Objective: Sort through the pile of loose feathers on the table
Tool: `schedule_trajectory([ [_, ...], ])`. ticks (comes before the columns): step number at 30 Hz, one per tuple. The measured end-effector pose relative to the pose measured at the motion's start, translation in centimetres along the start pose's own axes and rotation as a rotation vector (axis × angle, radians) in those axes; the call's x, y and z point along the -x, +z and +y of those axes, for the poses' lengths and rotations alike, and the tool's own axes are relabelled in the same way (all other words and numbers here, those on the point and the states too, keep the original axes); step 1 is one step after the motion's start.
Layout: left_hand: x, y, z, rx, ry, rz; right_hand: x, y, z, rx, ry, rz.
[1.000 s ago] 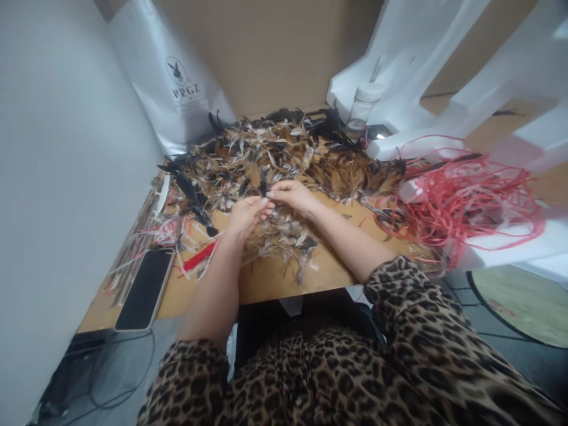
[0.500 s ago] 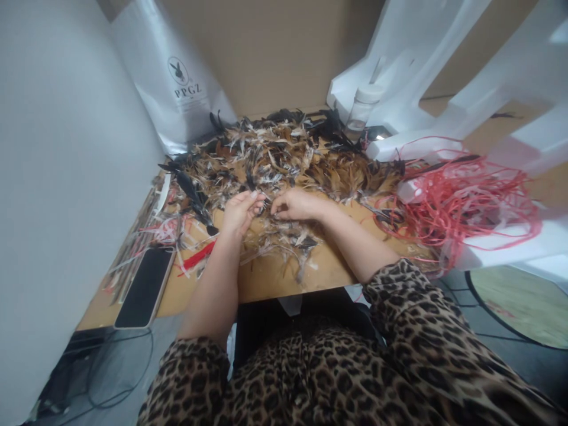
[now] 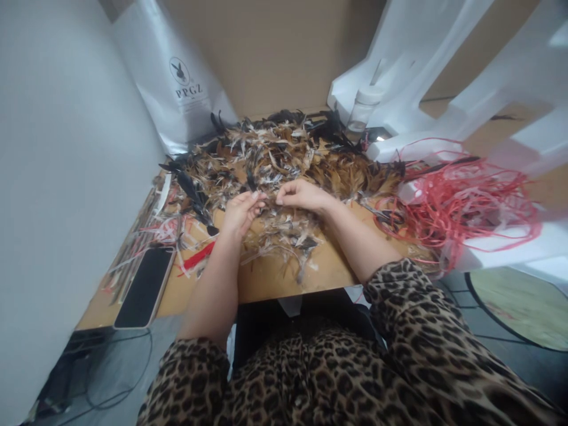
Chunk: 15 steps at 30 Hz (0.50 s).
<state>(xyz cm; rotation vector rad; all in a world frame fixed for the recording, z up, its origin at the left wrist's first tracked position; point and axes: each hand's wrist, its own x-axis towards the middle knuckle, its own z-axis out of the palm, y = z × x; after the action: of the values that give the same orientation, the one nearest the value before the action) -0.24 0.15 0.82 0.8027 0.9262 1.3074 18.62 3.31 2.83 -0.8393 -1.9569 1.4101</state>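
My left hand (image 3: 243,212) is closed in a pinch over the front of the feather heap. A dark feather (image 3: 251,173) stands up from its thumb and fingertips. Just to the right, my right hand (image 3: 302,196) is also closed, thumb against fingers; what it pinches, if anything, is too small to make out. A small gap separates the two hands. Behind them spreads the heap of brown, black and white feathers (image 3: 284,145). Loose feather scraps (image 3: 288,236) lie on the table (image 3: 261,284) below and between my forearms.
A phone (image 3: 145,287) lies at the left edge beside thin sticks (image 3: 133,248) and a red strip (image 3: 199,255). Tangled red string (image 3: 470,207) fills the right side. A white bag (image 3: 177,77) and a clear jar (image 3: 364,109) stand at the back.
My right hand has moved slightly up and right, away from my left fingertips. My left hand stays nearly in place, with the dark feather still upright at it.
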Motion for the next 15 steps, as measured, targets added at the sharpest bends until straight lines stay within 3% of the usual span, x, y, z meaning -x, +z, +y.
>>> schedule_trajectory([
  [3,0.11,-0.08,0.04,0.030,-0.048,-0.054,-0.01,-0.71,0.45,-0.378,0.061,0.034],
  [6,0.31,-0.11,0.08,0.042,-0.096,-0.117,-0.10,-0.86,0.72,-0.617,0.088,0.045],
  [15,0.04,-0.30,-0.80,0.077,-0.143,-0.195,-0.15,-0.51,0.74,-0.866,0.081,-0.040],
])
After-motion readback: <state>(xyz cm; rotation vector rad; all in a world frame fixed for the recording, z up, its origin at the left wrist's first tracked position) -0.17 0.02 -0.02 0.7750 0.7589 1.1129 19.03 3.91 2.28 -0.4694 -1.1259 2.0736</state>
